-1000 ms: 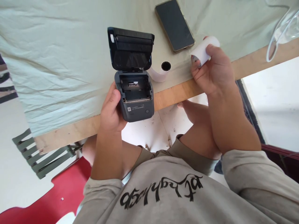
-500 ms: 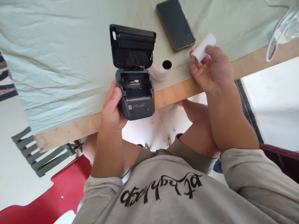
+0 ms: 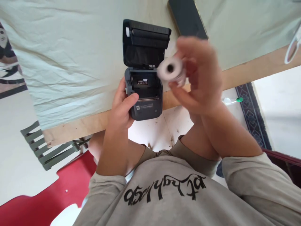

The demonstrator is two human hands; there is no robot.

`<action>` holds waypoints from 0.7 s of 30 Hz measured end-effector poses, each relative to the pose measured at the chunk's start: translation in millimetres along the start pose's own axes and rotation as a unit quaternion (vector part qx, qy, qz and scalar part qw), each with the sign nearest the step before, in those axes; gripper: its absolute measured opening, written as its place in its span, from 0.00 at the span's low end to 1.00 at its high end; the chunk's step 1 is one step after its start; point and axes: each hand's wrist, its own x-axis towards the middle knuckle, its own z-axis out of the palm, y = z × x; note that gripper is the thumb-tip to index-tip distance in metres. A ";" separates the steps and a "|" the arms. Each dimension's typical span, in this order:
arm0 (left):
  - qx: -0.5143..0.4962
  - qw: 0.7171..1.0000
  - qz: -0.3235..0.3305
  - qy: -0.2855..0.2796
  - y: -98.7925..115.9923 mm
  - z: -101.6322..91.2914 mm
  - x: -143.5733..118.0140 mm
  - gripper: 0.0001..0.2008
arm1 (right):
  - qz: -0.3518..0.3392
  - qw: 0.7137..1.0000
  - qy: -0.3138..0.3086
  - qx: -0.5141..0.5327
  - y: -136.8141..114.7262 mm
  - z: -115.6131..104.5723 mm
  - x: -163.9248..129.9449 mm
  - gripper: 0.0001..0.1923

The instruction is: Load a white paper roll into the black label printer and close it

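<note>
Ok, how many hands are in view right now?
2: the left hand grips the open dark device; the right hand, blurred, holds a pale roll by its right edge. Some left fingers are hidden.

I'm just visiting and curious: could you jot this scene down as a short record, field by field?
Left hand: holds the dark device by its left side
Device lid: swung open
Right hand: holds the white roll, blurred
Roll position: at the device's right side, hollow end showing; contact unclear
Phone: on the cloth, beyond the right hand
Table edge: bare wood
Far right: white looped cord, partly out of view
</note>
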 end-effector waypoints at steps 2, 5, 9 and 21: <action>0.010 1.000 -0.002 0.005 0.3 0.5 0.2 0.19 | -0.082 0.995 -0.014 -0.057 -3.2 13.3 3.1 0.30; 0.022 1.000 -0.005 0.008 2.2 1.6 0.0 0.19 | -0.093 0.990 -0.008 -0.106 -2.8 27.9 8.2 0.24; 0.011 1.000 -0.009 -0.008 3.3 1.2 -0.5 0.17 | -0.066 0.986 -0.017 -0.151 1.0 33.1 11.3 0.15; 0.050 0.998 0.026 -0.016 -4.4 -6.6 -1.9 0.26 | -0.170 0.976 -0.053 -0.123 -14.2 29.3 -10.7 0.06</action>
